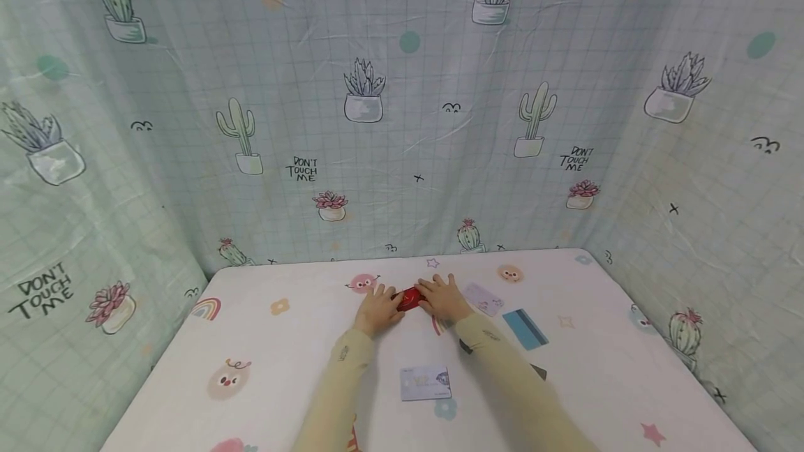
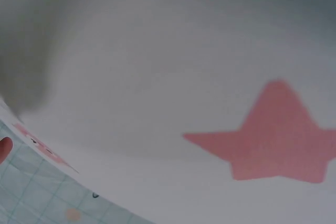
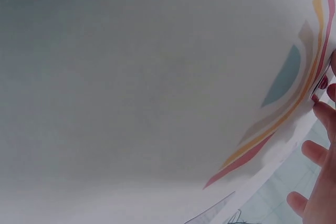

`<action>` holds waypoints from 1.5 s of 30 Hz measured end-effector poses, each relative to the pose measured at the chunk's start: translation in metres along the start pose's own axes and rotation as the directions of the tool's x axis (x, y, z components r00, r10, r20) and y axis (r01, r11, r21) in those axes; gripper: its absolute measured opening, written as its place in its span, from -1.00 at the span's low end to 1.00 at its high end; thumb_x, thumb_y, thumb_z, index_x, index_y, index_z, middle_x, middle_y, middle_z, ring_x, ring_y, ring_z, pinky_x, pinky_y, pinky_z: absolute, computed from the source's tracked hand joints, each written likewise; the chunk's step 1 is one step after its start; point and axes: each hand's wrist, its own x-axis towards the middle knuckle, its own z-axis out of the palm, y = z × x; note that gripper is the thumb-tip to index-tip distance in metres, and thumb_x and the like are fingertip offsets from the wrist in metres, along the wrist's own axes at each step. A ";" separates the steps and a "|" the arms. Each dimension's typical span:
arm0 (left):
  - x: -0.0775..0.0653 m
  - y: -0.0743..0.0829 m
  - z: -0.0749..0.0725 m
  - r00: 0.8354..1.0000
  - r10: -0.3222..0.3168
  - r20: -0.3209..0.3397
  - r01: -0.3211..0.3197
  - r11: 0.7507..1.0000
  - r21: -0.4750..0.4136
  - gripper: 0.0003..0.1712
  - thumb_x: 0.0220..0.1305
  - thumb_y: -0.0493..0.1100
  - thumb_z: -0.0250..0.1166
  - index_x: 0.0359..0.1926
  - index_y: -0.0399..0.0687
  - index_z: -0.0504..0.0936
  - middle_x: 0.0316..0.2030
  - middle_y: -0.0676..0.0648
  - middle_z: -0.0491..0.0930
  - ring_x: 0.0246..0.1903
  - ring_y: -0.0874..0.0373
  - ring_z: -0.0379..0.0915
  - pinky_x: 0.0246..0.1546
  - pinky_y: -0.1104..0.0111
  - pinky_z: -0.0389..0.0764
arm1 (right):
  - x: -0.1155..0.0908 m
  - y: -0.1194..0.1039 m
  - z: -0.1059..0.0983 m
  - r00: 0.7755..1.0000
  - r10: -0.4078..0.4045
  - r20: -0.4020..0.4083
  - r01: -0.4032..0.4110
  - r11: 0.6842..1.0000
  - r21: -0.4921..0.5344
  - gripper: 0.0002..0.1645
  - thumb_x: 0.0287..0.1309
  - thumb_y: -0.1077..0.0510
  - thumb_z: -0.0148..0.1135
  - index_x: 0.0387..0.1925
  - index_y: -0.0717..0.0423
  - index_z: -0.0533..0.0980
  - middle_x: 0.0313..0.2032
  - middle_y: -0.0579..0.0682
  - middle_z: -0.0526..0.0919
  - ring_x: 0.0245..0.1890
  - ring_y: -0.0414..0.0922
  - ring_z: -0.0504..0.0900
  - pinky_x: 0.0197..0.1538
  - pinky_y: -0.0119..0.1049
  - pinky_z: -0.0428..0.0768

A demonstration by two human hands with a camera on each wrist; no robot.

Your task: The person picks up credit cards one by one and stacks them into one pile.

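Note:
A small red card (image 1: pixel 410 298) lies between the two hands at the far middle of the table. My left hand (image 1: pixel 377 311) holds its left end, thumb against the card. At the right end, my right hand (image 1: pixel 444 298) grips it with thumb and index finger, the other fingers spread. The right wrist view catches part of the red card (image 3: pixel 323 83) beside the right hand's fingers (image 3: pixel 315 153). Only a fingertip (image 2: pixel 4 148) of the left hand shows at the left wrist view's edge.
A silver VIP card (image 1: pixel 426 383) lies nearer the front. Right of the hands are a pale purple card (image 1: pixel 484 298) and a blue card (image 1: pixel 525 329) with a dark stripe. A dark card (image 1: pixel 538 372) is partly hidden by the right forearm. Patterned sheets surround the white table (image 1: pixel 301 354).

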 end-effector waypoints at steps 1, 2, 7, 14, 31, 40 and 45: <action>0.000 0.000 0.000 1.000 -0.001 0.002 0.001 1.000 0.005 -0.45 0.23 0.21 -0.05 0.19 0.14 0.34 0.05 -0.01 0.42 0.05 0.03 0.31 0.09 0.10 0.30 | 0.000 0.000 0.000 1.000 0.001 0.006 -0.001 1.000 -0.006 -0.42 0.23 -0.20 -0.18 0.24 -0.13 0.23 0.25 -0.17 0.29 0.25 -0.02 0.22 0.21 0.16 0.13; 0.000 0.000 0.000 1.000 -0.003 0.004 0.002 1.000 0.008 -0.45 0.23 0.21 -0.05 0.19 0.14 0.34 0.05 -0.01 0.42 0.05 0.03 0.31 0.10 0.10 0.30 | 0.001 0.000 0.000 1.000 0.002 0.011 -0.002 1.000 -0.011 -0.42 0.24 -0.20 -0.19 0.24 -0.14 0.23 0.25 -0.17 0.29 0.25 -0.03 0.22 0.21 0.15 0.13; 0.000 0.000 0.002 1.000 0.001 -0.009 -0.001 1.000 0.004 -0.47 0.23 0.21 -0.04 0.15 0.14 0.38 0.03 0.00 0.44 0.03 0.03 0.32 0.09 0.10 0.31 | 0.001 0.001 0.001 1.000 -0.008 0.017 0.008 1.000 -0.007 -0.40 0.21 -0.24 -0.20 0.23 -0.13 0.25 0.24 -0.16 0.30 0.25 -0.02 0.21 0.21 0.15 0.13; 0.002 -0.001 0.007 0.998 0.029 -0.064 -0.028 1.000 0.015 -0.52 0.23 0.18 -0.02 0.08 0.10 0.44 -0.03 0.00 0.47 -0.02 0.05 0.35 0.02 0.16 0.36 | 0.000 0.002 -0.001 0.999 -0.034 -0.008 0.034 0.999 0.000 -0.38 0.18 -0.27 -0.16 0.18 -0.10 0.30 0.18 -0.15 0.37 0.18 -0.05 0.26 0.18 0.12 0.20; 0.005 -0.003 0.014 0.986 0.080 -0.147 -0.086 0.996 -0.035 -0.55 0.19 0.11 0.09 0.05 0.04 0.43 -0.18 -0.04 0.47 -0.18 0.08 0.33 -0.12 0.24 0.42 | -0.002 0.002 -0.004 0.993 -0.088 -0.076 0.084 0.995 -0.046 -0.42 0.15 -0.27 -0.12 0.10 -0.07 0.36 0.05 -0.13 0.44 0.04 -0.07 0.33 0.08 0.03 0.30; 0.008 -0.003 0.017 0.989 0.084 -0.124 -0.088 0.996 -0.028 -0.50 0.20 0.12 0.07 0.08 -0.02 0.40 -0.15 -0.05 0.46 -0.12 0.08 0.30 -0.03 0.22 0.40 | -0.003 0.002 -0.005 0.992 -0.101 -0.073 0.099 0.995 -0.029 -0.36 0.12 -0.30 -0.12 0.12 -0.05 0.34 0.05 -0.11 0.45 0.04 -0.06 0.35 0.10 0.05 0.30; 0.010 -0.004 0.019 0.982 0.100 -0.163 -0.100 0.995 0.011 -0.50 0.17 0.14 0.09 0.04 -0.04 0.39 -0.17 -0.04 0.44 -0.16 0.09 0.29 -0.07 0.23 0.41 | -0.002 0.002 -0.006 0.993 -0.099 -0.061 0.096 0.994 -0.049 -0.34 0.13 -0.31 -0.14 0.16 -0.05 0.31 0.10 -0.11 0.43 0.10 -0.05 0.33 0.12 0.06 0.30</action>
